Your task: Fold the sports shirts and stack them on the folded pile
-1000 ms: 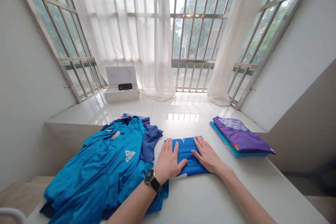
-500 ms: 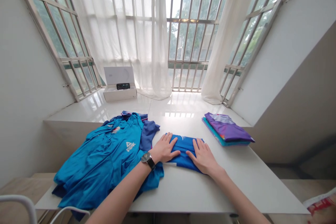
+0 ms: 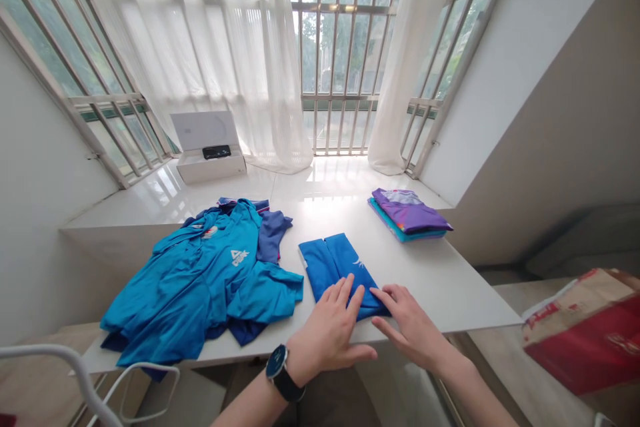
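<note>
Folded blue sports shirt (image 3: 333,267) flat on the white surface (image 3: 320,217), doubled lengthwise into a narrow panel, with a small white logo near the middle and a pale edge at the far end. Left hand (image 3: 327,333), with a black wristwatch (image 3: 277,365) at the wrist: open, fingers spread across the shirt's near end, no closed grip. Right hand (image 3: 413,327): open too, fingertips (image 3: 385,293) at the near corner. Just beside the shirt, a rumpled blue PEAK jersey (image 3: 200,280); farther off, a folded purple-and-teal stack (image 3: 407,210).
</note>
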`<state>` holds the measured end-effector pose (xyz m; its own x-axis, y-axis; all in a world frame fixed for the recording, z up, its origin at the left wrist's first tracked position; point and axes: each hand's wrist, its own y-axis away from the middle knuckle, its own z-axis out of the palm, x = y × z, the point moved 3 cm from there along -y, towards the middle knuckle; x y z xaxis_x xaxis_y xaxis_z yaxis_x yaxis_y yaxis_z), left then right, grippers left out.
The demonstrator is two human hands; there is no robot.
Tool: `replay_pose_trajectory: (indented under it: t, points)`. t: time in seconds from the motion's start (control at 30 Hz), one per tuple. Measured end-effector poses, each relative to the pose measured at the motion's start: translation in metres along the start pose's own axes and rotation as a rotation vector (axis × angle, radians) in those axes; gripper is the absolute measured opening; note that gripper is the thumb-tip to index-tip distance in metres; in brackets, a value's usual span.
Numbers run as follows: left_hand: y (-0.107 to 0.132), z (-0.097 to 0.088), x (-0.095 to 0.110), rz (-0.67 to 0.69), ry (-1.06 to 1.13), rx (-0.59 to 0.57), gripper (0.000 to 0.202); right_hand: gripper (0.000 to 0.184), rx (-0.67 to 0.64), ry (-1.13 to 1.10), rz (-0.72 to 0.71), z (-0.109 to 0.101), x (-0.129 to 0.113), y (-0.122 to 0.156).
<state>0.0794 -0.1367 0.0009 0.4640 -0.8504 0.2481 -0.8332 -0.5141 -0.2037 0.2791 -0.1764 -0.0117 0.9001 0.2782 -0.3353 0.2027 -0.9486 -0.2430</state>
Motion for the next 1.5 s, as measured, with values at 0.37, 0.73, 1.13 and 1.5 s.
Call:
replay_pose_trajectory:
  t: [0.37, 0.73, 1.13, 1.5]
  points:
    - [0.034, 0.035, 0.011, 0.075, -0.333, 0.198, 0.042, 0.041, 0.283, 0.026, -0.289, 0.01, -0.029, 0.045]
    - [0.058, 0.021, 0.005, 0.158, -0.223, 0.542, 0.031, 0.025, 0.377, -0.192, -0.309, 0.01, -0.049, 0.044]
    - [0.016, -0.062, -0.015, -0.173, 0.333, 0.191, 0.024, 0.076, 0.433, -0.331, 0.245, 0.031, -0.014, 0.05]
    - [-0.093, -0.188, -0.021, 0.03, 0.535, -0.289, 0.038, 0.034, -0.069, -1.207, 0.253, 0.008, -0.025, -0.005]
